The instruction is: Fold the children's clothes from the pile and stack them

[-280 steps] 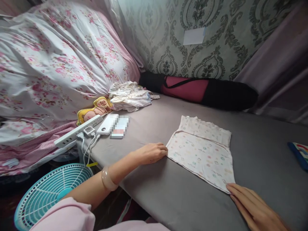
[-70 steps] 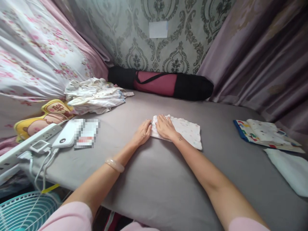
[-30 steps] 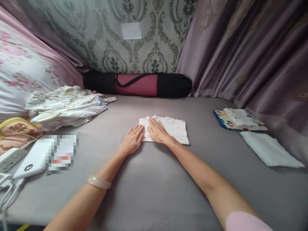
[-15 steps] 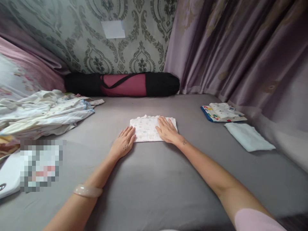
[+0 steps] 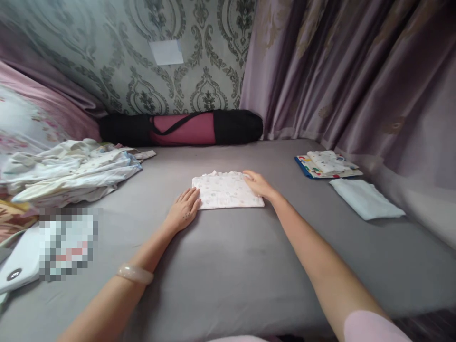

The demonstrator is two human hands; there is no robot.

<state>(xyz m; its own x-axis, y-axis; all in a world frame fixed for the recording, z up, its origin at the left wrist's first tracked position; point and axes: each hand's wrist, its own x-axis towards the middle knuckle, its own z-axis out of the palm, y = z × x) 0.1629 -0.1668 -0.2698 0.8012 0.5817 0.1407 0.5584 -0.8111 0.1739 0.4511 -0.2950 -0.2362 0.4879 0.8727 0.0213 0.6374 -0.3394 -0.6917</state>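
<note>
A folded white garment [image 5: 223, 191] with a faint small print lies flat in front of me, its far edge slightly ruffled. My left hand [image 5: 184, 208] is open, palm down, with its fingertips on the garment's left edge and the rest on the grey sheet. At the far right corner is my right hand [image 5: 259, 184], tilted on its side. Its thumb and forefinger reach over the garment's edge, somewhat apart, while the other fingers are mostly hidden. A pale bangle [image 5: 135, 274] is on my left forearm.
A heap of loose clothes [image 5: 74, 168] lies at the left, near a white item with a metal ring [image 5: 24, 261]. On the right are a folded stack [image 5: 327, 165] and a folded pale cloth [image 5: 366, 198]. A black and maroon long bag [image 5: 183, 128] rests against the wall.
My right hand has slid off the garment's top to its right edge and turned onto its side. My left hand stays in place. The view has shifted slightly.
</note>
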